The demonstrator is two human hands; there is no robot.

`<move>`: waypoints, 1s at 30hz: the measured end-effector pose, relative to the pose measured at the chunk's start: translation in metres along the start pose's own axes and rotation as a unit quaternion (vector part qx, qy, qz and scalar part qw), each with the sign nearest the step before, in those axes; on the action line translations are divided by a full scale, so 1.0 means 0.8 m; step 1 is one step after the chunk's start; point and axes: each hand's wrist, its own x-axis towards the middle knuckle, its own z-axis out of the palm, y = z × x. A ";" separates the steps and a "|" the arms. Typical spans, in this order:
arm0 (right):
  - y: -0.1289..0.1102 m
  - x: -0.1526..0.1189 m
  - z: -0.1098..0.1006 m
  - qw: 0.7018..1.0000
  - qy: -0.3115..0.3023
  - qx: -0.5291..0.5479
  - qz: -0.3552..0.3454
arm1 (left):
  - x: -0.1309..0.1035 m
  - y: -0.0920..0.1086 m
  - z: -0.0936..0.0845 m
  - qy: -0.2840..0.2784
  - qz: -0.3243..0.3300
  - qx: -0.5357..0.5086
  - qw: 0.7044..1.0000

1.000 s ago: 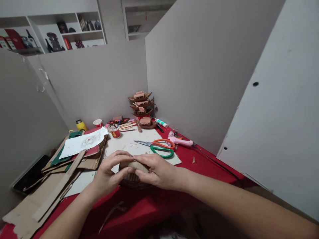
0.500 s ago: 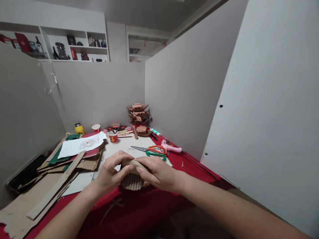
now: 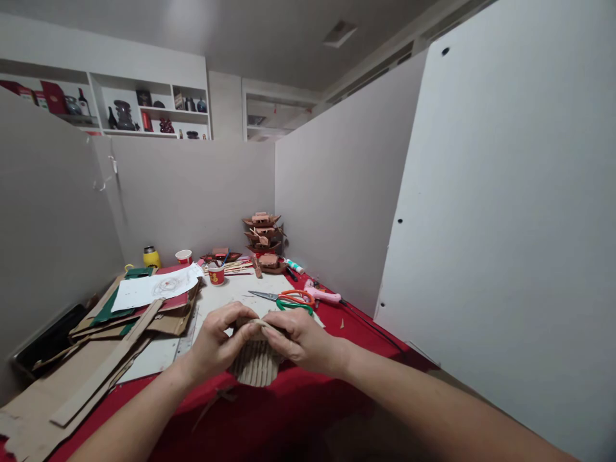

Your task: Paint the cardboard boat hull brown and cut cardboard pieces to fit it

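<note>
A piece of corrugated cardboard [image 3: 256,364], its ridges facing me, is held near the table's front edge. My left hand [image 3: 228,333] pinches its upper edge from the left, thumb and fingers closed. From the right, my right hand [image 3: 297,335] grips the same edge, its thumb close to the left fingertips. Part of the cardboard is hidden behind the fingers. Just beyond my right hand lie scissors [image 3: 285,299] with one orange and one green handle, blades pointing left.
Cardboard sheets and a strip [image 3: 110,366] lie at left, under a sketched paper [image 3: 158,289]. Stacked model boats [image 3: 262,232] stand at the back, near a red paper cup [image 3: 216,274]. A pink glue gun [image 3: 323,295] with a cord is at right. Grey partitions [image 3: 346,173] enclose the table.
The cardboard has tilted so more of its ridged face shows below my hands. Both hands keep their hold. The camera view has shifted slightly upward and to the right.
</note>
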 end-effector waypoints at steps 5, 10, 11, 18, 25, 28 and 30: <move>-0.003 0.002 0.001 0.999 0.003 0.027 0.040 | 0.001 -0.001 0.001 0.018 -0.038 -0.037 0.998; -0.009 0.007 -0.001 0.995 0.005 0.040 0.091 | 0.002 -0.013 0.004 0.023 -0.088 -0.097 0.991; -0.008 0.008 -0.001 0.994 0.005 0.043 0.098 | 0.003 -0.016 0.005 0.022 -0.097 -0.111 0.989; 0.009 0.012 0.011 0.989 -0.001 0.074 0.131 | 0.006 -0.030 0.000 -0.037 -0.166 -0.219 0.961; 0.018 0.008 0.022 0.982 0.010 0.105 0.156 | 0.006 -0.041 -0.003 -0.082 -0.206 -0.258 0.940; 0.019 0.001 0.020 0.973 0.002 0.137 0.187 | 0.006 -0.039 0.000 -0.094 -0.202 -0.263 0.939; 0.020 -0.005 0.019 0.965 -0.011 0.159 0.208 | 0.006 -0.037 0.003 -0.103 -0.200 -0.261 0.939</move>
